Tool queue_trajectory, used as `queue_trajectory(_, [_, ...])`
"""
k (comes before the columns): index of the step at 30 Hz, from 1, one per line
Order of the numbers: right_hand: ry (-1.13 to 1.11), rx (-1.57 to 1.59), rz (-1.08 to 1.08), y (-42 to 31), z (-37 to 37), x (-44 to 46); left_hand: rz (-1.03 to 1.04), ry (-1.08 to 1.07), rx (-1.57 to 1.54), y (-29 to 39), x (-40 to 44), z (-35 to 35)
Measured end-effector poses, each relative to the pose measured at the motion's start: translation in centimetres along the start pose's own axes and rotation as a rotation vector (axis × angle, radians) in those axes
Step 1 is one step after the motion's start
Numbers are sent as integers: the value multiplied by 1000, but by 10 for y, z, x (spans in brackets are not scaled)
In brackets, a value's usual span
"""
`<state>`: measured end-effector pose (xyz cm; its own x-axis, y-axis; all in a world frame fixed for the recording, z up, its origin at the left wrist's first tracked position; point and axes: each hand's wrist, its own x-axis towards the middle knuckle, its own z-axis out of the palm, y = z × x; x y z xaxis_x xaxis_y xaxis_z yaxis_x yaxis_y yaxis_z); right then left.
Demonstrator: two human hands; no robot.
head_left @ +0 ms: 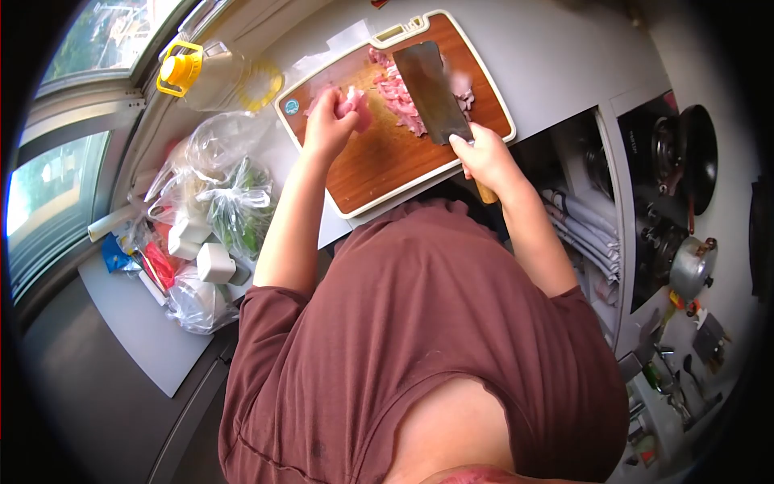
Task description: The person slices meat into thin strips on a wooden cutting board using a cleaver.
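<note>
My right hand [487, 160] is closed round the wooden handle of a cleaver [433, 90], whose broad blade lies over the right half of the cutting board [363, 181]. Cut strips of raw meat [397, 98] show along the blade's left side, and a few more bits peek out on its right. Over the board's left part, my left hand [329, 121] has its fingers closed on a piece of pink raw meat [353, 106]. The board is brown with a pale rim and a handle slot at its far edge. Part of the cut meat is hidden behind the blade.
An oil bottle with a yellow cap [179, 71] stands left of the board by the window. Plastic bags [242, 202], one with greens, and white boxes [216, 263] crowd the counter's left side. A black pan [697, 157] and a metal pot [693, 269] are at the right.
</note>
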<state>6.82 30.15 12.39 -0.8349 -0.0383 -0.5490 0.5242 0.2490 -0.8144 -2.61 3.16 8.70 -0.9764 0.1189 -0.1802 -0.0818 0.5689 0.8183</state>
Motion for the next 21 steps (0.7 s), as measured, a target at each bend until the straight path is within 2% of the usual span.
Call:
queue_trajectory(1, [-4,2,-1,-2,0,0,54,21,-16,11,-3,-5])
queue_trajectory(5, [-30,2,9,-4,1,-2,567,50,443,30,-29,3])
queue_trajectory(6, [-41,0,14,-4,2,-2,637,-21,528,12,-39,11])
queue_trajectory(9, [-65,-59,26,-3,4,-7,601,-270,591,-15,-84,28])
queue_trajectory(10, [-2,-233,-76,4,7,-7,611,-239,549,-20,-90,29])
queue_trajectory(12, [-38,-360,-98,5,9,-12,630,-177,465,-25,-97,29])
queue_trajectory(15, [-25,-555,-128,1,21,-14,590,69,537,-23,-86,38])
queue_trajectory(18, [111,-753,-182,5,32,-8,571,74,564,-18,-76,49])
queue_trajectory(21, [151,-730,-167,-12,29,-10,548,102,641,-19,-68,63])
